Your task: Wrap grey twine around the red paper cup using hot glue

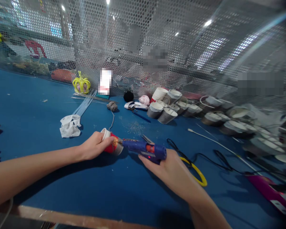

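Note:
My left hand [94, 146] grips a red paper cup [111, 144] that lies tilted on its side, its white rim toward the left. Grey yarn wraps the cup's base end, and a strand runs back to a small grey yarn ball [112, 106]. In my right hand [165, 167] is a blue hot glue gun [145, 149], its nozzle at the yarn-covered end of the cup; whether it touches I cannot tell. Behind the glue gun lie scissors [197, 173] with a yellow handle, partly hidden by my right hand.
Several grey-wrapped cups [167, 116] stand along the right back. A crumpled white paper [70, 126], a yellow crown [81, 84] and a phone [105, 82] are at left back. A purple power strip [268, 190] with black cord sits right. Perforated mesh [124, 35] borders the blue table [85, 187].

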A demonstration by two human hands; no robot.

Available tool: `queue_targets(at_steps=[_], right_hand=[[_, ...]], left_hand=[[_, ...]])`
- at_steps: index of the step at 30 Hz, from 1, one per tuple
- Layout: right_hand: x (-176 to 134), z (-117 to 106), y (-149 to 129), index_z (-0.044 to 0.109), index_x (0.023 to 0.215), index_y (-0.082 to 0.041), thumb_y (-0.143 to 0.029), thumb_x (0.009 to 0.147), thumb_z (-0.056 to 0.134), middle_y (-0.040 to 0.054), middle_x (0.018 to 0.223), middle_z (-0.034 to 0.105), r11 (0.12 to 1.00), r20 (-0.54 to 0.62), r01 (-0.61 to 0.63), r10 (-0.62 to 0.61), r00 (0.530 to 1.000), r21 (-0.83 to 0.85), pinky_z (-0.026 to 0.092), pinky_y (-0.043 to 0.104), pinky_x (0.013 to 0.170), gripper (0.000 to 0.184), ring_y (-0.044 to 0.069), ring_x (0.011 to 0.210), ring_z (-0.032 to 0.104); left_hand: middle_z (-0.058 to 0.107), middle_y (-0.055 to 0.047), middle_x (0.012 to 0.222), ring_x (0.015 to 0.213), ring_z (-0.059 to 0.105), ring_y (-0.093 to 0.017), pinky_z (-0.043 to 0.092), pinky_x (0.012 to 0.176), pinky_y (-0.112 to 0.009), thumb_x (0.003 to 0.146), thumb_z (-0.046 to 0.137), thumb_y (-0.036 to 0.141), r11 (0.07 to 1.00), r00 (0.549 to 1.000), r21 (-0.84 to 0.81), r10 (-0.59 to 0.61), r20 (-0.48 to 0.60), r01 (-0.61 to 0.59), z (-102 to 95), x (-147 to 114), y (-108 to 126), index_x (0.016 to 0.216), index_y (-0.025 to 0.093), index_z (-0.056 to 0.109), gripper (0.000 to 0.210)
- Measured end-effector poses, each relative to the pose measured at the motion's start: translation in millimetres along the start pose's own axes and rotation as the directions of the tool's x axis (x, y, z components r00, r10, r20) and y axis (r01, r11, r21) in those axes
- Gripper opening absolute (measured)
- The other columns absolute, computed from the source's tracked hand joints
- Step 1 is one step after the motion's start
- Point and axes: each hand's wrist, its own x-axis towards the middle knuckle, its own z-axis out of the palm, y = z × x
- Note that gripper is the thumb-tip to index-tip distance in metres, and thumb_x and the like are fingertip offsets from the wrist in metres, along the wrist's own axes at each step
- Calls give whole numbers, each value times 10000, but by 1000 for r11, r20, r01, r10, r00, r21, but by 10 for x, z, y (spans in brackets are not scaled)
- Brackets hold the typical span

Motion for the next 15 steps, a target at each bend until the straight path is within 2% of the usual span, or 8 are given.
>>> queue_targets(at_steps=[5, 11, 15], right_hand=[[-16, -2, 0, 443, 560, -182, -348, 713, 482, -46, 471, 351, 1000, 39, -8, 9, 999, -25, 294, 185, 370, 229, 75, 423, 299], [8, -6, -3, 478, 588, -180, -342, 715, 471, -31, 510, 427, 1000, 15, 2, -1, 1000, -10, 338, 197, 417, 206, 94, 457, 366], [-6, -4, -2, 499, 590, -181, -346, 713, 475, -34, 505, 443, 1000, 47, 12, -11, 999, -12, 340, 200, 426, 207, 93, 456, 368]], left_hand=[[385, 27, 555, 524, 321, -87, 276, 494, -200, 814, 282, 387, 999, 999, -33, 18, 40, -17, -9, -7, 9, 647, 106, 533, 412], [274, 50, 503, 479, 240, -72, 215, 441, -200, 800, 312, 392, 1000, 1000, -4, -15, -8, 15, -9, -4, 16, 515, 130, 421, 402], [410, 25, 512, 485, 332, -84, 277, 460, -197, 791, 315, 383, 998, 999, -49, -34, -2, 34, -8, -3, 24, 584, 106, 523, 404]])
